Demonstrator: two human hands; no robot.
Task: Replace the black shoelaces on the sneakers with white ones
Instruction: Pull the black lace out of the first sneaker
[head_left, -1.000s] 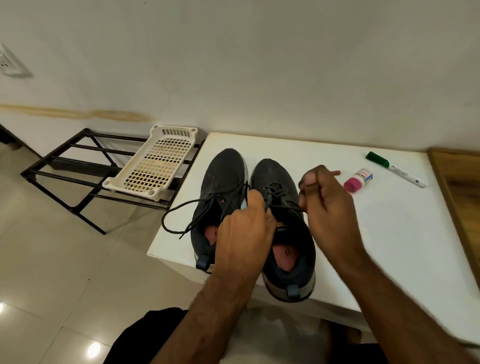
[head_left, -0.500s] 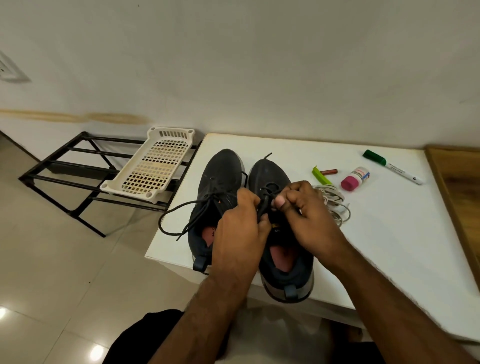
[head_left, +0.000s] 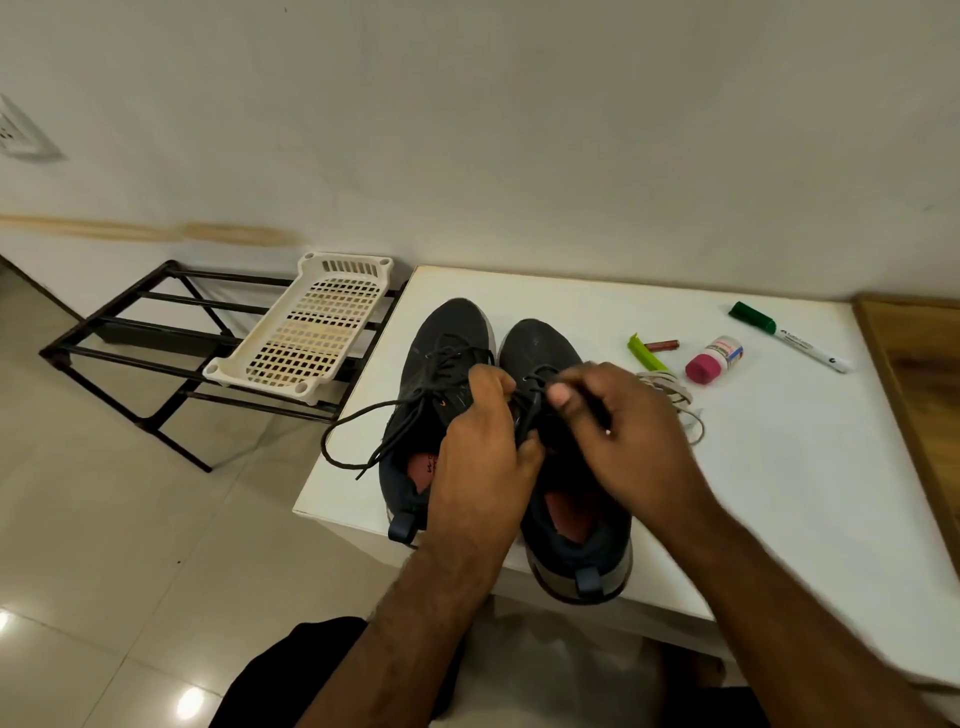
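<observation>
Pair of dark fabric sneakers (head_left: 540, 353) on white table (head_left: 779, 493): left hand (head_left: 480, 457) and right hand (head_left: 623, 431) pinching right sneaker's black shoelace (head_left: 524, 415); white laces (head_left: 675, 400) right of sneakers.

**Soft indoor light, slight motion blur, wide-angle bend**

The scene is evenly and fairly dimly lit, with a greenish-grey cast on the wall (head_left: 519, 130). Bright glare spots sit on the glossy floor tiles (head_left: 189, 704) at near left. Shadows are soft and short under the things on the white surface (head_left: 805, 467). The right hand (head_left: 623, 431) is smeared by motion blur around its fingers (head_left: 563, 395). Straight lines bow toward the frame's edges, and the corners look soft.
</observation>
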